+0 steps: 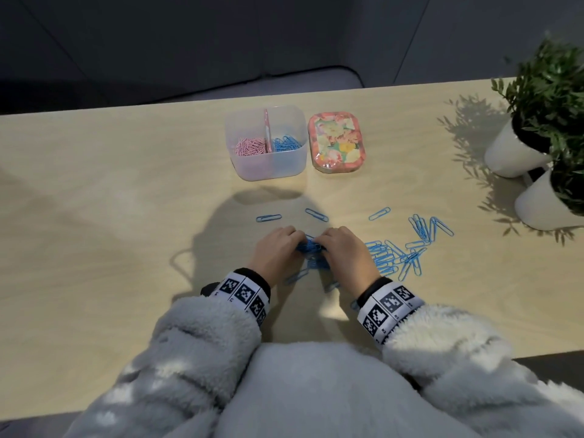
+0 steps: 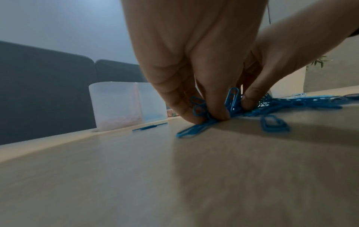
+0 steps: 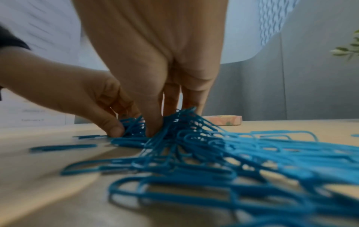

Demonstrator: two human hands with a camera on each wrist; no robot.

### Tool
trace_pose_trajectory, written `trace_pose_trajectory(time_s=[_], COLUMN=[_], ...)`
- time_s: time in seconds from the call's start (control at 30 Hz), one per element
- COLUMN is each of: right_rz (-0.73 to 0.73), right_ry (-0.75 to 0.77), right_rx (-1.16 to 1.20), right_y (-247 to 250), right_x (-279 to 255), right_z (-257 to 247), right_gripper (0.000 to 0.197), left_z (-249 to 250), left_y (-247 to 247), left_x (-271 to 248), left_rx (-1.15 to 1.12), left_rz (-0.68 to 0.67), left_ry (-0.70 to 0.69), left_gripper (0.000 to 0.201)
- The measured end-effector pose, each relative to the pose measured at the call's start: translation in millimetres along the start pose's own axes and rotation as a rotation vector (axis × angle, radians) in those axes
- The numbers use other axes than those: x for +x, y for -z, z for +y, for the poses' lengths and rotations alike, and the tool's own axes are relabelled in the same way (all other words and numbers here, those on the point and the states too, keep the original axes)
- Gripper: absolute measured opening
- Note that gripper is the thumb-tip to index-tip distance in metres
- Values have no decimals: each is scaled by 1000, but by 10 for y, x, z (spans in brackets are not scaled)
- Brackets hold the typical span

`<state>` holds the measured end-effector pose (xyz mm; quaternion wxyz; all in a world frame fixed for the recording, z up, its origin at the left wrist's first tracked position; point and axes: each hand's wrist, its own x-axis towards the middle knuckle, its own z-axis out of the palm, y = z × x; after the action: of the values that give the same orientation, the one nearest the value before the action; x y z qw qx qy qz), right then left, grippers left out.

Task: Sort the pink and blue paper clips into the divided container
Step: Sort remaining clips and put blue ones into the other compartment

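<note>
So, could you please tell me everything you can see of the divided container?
The divided container is a squarish tub of frosted, see-through plastic with rounded corners and no lid on it. It stands upright on the table, beyond both hands, just left of a flowered tin. A pinkish upright divider splits it into two halves: pink paper clips lie in the left one, blue paper clips in the right. Neither hand touches it.
</note>
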<state>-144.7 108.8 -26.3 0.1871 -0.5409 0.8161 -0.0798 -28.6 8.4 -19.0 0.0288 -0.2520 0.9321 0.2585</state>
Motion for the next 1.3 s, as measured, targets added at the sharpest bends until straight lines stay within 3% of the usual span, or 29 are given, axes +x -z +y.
trace_pose_trajectory(time_s=[0.2,0.4,0.63,0.8,0.93,1.0,1.03,1.13,1.3], right_rz=[47,127,154,247,242,231,184,29,170], right_ry=[30,-85,-176,-255,-305,-316,-302,-267,-209], right_rx=[-17,400,791,806,858,789,739,674,801], right_y=[76,421,980,1193,1244,1199,1183,1114,1229], right_x=[41,187,809,1512,1852,1981,1997,2023,1719], right_z=[103,181,38,-19,-196,-265,-303,-317,-266], right_gripper=[15,12,14,13,21,15,4,24,21], left_z=[-130,-247,-273,-300,-296,-269,-250,-194,-150], left_y=[64,126,200,248,351,466,546,821,1193], left_x=[-25,-131,-164,-180,-136,-53,6,241,806], left_rx=[-22,-101,-151,-206,-237,-252,-264,-253,-157], left_rz=[27,90,96,124,156,164,175,235,306], left_ry=[93,113,136,167,201,207,212,210,231], left_gripper=[21,20,20,18,19,20,21,22,25])
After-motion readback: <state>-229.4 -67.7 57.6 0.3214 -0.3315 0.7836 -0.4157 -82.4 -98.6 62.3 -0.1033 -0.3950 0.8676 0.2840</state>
